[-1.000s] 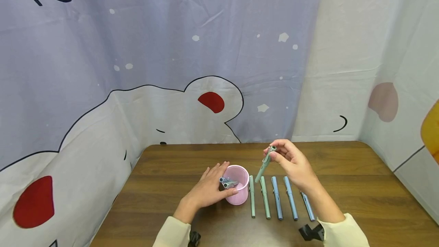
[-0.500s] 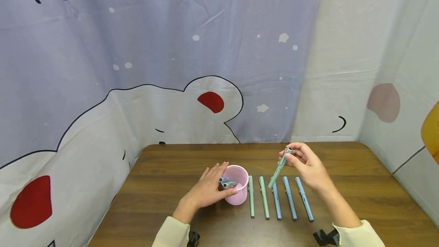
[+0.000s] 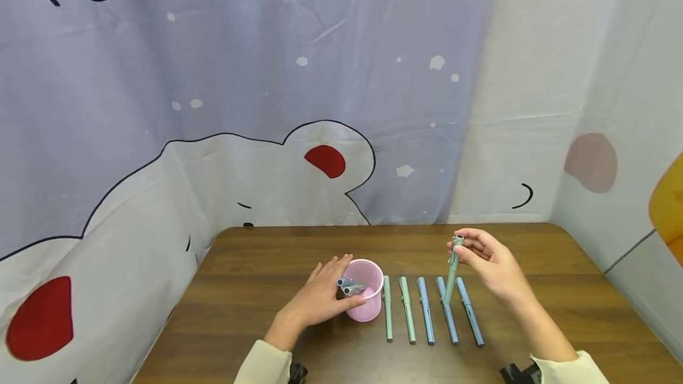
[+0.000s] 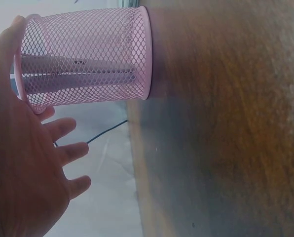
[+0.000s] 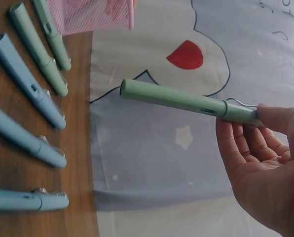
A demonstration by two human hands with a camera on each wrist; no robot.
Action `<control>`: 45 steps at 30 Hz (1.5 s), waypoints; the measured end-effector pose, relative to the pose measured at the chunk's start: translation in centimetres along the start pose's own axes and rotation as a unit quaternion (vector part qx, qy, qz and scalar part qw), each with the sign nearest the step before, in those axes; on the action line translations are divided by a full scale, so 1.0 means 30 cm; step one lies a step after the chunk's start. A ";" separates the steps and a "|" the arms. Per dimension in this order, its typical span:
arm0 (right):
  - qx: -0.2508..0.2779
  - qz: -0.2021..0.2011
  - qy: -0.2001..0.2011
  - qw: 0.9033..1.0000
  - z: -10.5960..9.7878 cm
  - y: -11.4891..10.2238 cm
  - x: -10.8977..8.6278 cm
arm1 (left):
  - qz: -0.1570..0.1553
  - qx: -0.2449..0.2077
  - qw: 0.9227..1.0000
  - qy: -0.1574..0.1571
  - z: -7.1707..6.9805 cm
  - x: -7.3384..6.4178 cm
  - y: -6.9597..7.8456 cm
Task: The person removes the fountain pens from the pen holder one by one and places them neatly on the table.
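My left hand (image 3: 313, 300) holds a pink mesh pen cup (image 3: 368, 308) at its rim, thumb across the near side and the index finger behind. Inside the cup, a few pens (image 4: 78, 64) lean to the left, seen through the mesh in the left wrist view. Between thumb and fingertips, my right hand (image 3: 495, 270) pinches a capped green pen (image 5: 171, 98) by its clip end, its other end pointing down. That pen hangs above a row to the right of the cup: two green pens (image 3: 408, 310) and several blue pens (image 3: 425, 311), lying side by side with gaps.
The row rests on a brown wooden table (image 3: 256, 259). Behind the table's far edge hangs a printed curtain (image 3: 320, 76), with another pale cloth on the right side. A black wrist mount (image 3: 520, 374) sits at the right sleeve.
My right hand has moved to the right with the green pen, from near the cup to over the blue pens. The pen has turned more upright. The left hand stays on the cup.
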State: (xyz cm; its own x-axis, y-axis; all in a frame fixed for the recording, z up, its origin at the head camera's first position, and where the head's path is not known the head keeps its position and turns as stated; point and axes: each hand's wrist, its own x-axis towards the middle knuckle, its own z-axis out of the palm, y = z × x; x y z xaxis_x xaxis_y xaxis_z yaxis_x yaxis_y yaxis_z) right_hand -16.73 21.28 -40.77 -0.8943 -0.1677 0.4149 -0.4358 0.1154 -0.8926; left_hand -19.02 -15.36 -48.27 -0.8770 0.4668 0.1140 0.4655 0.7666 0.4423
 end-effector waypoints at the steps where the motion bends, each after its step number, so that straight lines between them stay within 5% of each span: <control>1: -0.005 0.005 0.004 1.000 -0.005 0.002 -0.003 | 0.001 -0.001 1.000 0.000 0.000 0.000 0.000; 10: -0.067 0.058 0.017 0.996 -0.056 0.029 -0.037 | -0.004 -0.002 1.000 -0.002 -0.006 -0.002 0.008; 29: -0.083 0.091 0.019 0.992 -0.150 0.058 -0.080 | 0.000 -0.001 1.000 0.003 -0.007 0.000 0.002; 45: -0.152 0.188 -0.007 0.970 -0.203 0.106 -0.099 | 0.003 -0.006 1.000 -0.001 -0.001 0.001 0.003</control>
State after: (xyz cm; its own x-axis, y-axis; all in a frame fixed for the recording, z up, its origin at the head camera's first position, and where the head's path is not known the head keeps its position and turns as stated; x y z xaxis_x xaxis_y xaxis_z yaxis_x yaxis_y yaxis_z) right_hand -16.09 28.11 -43.78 -0.9953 -0.0699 0.0667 -0.0914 0.4547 -0.8859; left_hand -19.00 -15.27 -48.19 -0.8740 0.4722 0.1144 0.4689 0.7583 0.4528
